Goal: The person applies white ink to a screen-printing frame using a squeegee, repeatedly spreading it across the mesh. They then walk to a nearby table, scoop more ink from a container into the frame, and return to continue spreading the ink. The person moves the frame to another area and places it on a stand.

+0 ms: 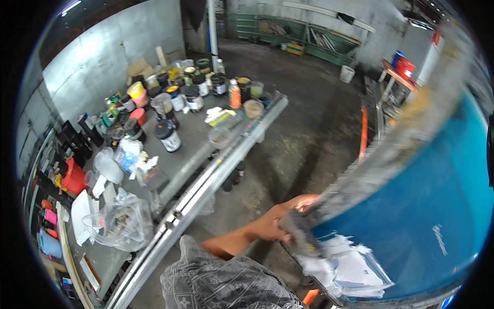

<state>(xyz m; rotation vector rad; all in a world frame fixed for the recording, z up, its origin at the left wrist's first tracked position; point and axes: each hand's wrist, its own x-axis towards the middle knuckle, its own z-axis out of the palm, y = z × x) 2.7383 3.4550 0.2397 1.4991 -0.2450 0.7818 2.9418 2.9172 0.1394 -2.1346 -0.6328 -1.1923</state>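
The left hand [274,221] is closed on the near left corner of a large teal-blue, glossy sheet [396,206] set in a worn grey frame [368,170], fingers wrapped over the outer edge and thumb on the near side. The frame is blurred, so its material is hard to tell. The right hand is out of view; I cannot tell what it does. The framed sheet fills the near right of the scene, tilted, with a torn-edged white patch [357,268] over its near left corner.

To the left, apart from the frame, runs a long silver metal rail [205,181] along the side of a grey desk [191,150]. On the desk, a clear crumpled plastic bag [126,221] lies near, a round black tub with a white label [168,137] stands farther back, and an orange bottle [235,96] is toward the far end. A white bucket [347,74] stands on the floor far right.

The step in hand looks to be holding or carrying the framed sheet. The next move seems to call for a firm corner grip, support for the far end, and room beside the rail.
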